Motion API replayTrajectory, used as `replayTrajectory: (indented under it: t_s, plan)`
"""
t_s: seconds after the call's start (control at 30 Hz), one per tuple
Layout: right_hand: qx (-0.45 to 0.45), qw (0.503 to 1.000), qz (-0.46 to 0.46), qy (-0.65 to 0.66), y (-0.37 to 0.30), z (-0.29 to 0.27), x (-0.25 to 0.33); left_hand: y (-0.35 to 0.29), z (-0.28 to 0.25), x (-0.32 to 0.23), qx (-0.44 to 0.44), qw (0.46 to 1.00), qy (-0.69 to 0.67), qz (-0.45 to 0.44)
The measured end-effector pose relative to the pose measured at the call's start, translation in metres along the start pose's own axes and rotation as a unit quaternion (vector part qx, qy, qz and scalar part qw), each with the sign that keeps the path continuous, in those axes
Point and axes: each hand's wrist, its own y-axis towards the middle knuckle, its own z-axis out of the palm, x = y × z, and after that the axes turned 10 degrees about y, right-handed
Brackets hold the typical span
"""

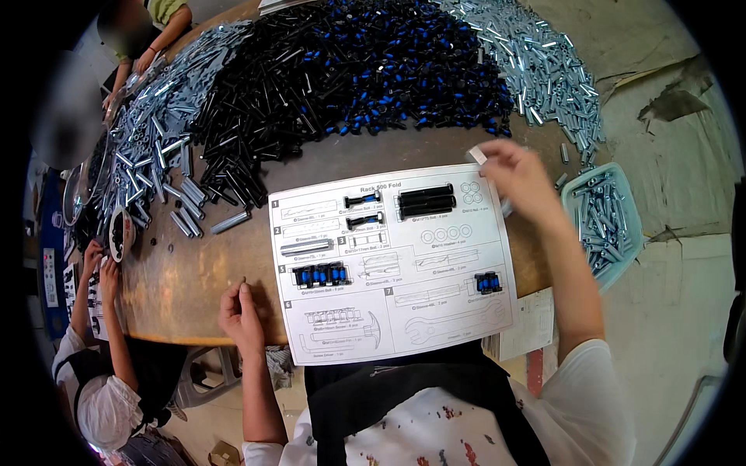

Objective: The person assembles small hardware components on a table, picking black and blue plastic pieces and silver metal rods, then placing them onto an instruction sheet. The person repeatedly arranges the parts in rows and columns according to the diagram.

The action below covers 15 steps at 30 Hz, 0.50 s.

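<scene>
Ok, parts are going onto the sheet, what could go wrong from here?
1. The sheet overhangs the table edge at the bottom; a nudge from the left hand could tip it and spill the blue bolts.
2. The right hand holds something small and pale near the far corner; dropped, it could vanish among the loose silver parts.
3. The black pile slopes toward the sheet, so strays might roll into its boxes.

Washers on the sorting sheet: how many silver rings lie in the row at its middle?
4, side by side in one row on the sheet, just below the black bolts: washers. Any other loose washers in the piles cannot be told.
</scene>
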Motion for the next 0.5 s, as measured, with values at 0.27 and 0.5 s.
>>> replayTrajectory:
  t_s: [0.27,0.5]
  plan:
    - [0.235,0.927,-0.226,-0.183,-0.055,0.107,0.015,-0.018,0.064,-0.151,0.195,0.900,0.172,0.349]
    - [0.146,0.958,-0.155,-0.192,-0.075,0.128,0.016,-0.017,0.113,-0.148,0.241,0.826,0.275,0.428]
